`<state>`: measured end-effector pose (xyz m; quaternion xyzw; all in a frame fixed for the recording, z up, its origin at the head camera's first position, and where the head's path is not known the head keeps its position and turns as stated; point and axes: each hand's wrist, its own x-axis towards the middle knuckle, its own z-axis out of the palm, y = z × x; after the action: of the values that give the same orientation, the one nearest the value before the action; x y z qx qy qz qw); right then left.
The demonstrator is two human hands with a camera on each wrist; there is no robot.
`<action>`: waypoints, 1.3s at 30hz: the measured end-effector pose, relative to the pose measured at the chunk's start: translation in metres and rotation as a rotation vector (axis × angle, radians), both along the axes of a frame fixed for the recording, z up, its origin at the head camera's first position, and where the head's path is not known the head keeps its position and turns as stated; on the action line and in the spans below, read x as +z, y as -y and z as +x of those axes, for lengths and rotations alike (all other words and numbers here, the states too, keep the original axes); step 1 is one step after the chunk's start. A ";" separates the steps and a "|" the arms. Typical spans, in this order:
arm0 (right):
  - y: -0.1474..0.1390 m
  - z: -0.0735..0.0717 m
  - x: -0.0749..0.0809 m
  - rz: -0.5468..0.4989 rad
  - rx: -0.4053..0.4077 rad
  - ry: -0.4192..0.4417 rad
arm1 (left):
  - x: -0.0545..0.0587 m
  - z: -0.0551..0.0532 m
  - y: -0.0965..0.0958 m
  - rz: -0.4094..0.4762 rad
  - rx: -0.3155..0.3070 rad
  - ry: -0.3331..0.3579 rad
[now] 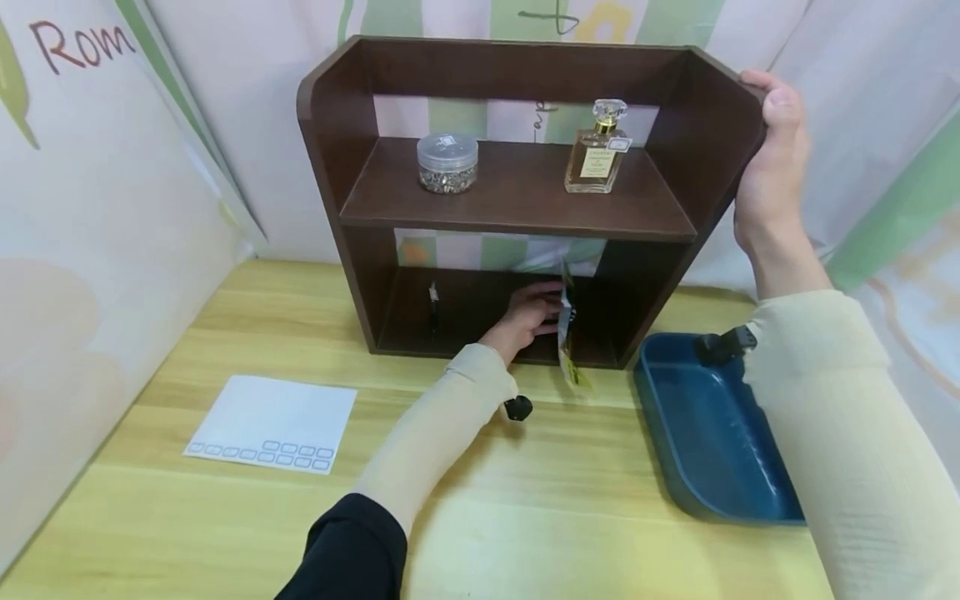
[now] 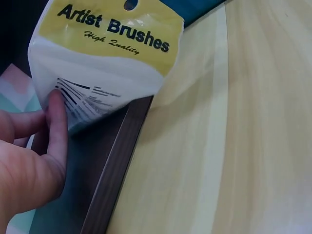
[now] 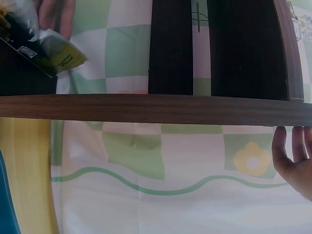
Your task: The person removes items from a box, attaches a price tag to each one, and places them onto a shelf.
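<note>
A small dark brown two-tier shelf (image 1: 525, 227) stands on the wooden table. My left hand (image 1: 527, 317) reaches into its lower tier and pinches a packet of artist brushes (image 1: 566, 329) by one edge. The thumb lies on the packet's printed white face (image 2: 87, 73), below a yellow header reading "Artist Brushes". Seen from the right wrist, the brush packet (image 3: 61, 53) shows dark handles through clear plastic, with two fingertips beside it. My right hand (image 1: 776, 167) grips the shelf's upper right side, its fingers (image 3: 282, 148) at the board's edge.
On the upper tier are a clear lidded jar (image 1: 447, 164) of small metallic pieces and a perfume bottle (image 1: 596, 154). A slim dark object (image 1: 434, 308) stands lower left. A blue bin (image 1: 720, 446) sits right, partly behind my sleeve; a label sheet (image 1: 277, 417) lies left.
</note>
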<state>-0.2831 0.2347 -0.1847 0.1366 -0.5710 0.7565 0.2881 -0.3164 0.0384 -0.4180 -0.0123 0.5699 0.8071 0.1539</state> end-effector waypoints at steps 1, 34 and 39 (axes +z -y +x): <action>0.000 0.000 0.000 0.007 -0.002 0.001 | 0.000 0.000 0.001 -0.004 0.013 -0.006; 0.005 0.001 -0.004 0.045 0.047 -0.007 | 0.009 0.035 0.052 -0.853 -0.134 -0.239; 0.005 0.001 -0.009 0.073 0.050 -0.011 | 0.012 0.046 0.068 -0.866 -0.206 -0.297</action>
<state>-0.2824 0.2301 -0.1937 0.1655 -0.5930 0.7414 0.2670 -0.2701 -0.0294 -0.4056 0.0970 0.8684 0.4683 0.1306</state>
